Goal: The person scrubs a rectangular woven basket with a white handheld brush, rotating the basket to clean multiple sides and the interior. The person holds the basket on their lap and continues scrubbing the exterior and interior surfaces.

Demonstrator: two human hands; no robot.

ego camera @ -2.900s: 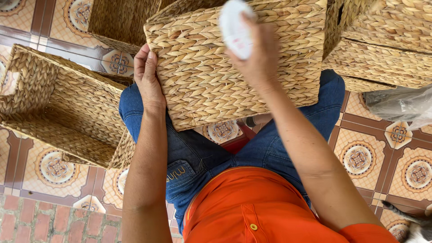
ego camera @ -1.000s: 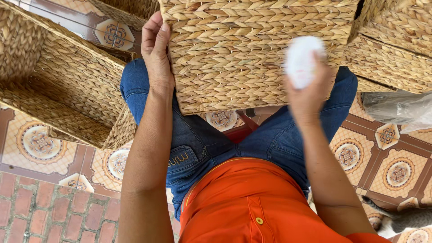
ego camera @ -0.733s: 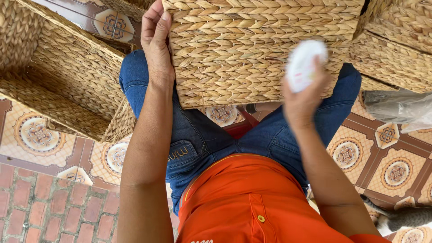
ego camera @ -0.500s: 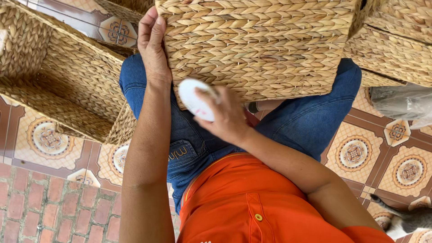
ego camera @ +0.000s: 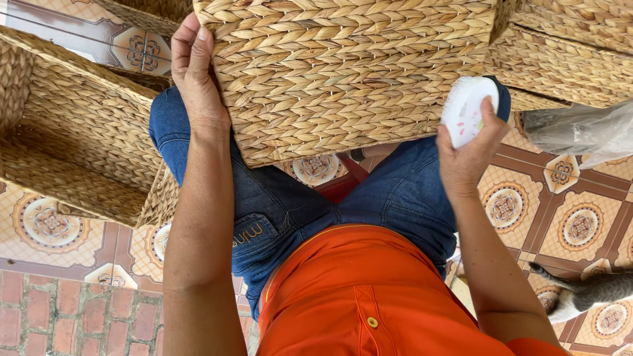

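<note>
right hand (ego camera: pixel 465 161) grips white brush (ego camera: pixel 467 109) — left hand (ego camera: pixel 198 72) steadies woven basket (ego camera: pixel 356 72).

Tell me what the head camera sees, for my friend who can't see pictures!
A person's left hand steadies a woven basket on their lap while the right hand holds a white brush against its side. More woven baskets sit nearby on patterned floor tiles.
</note>
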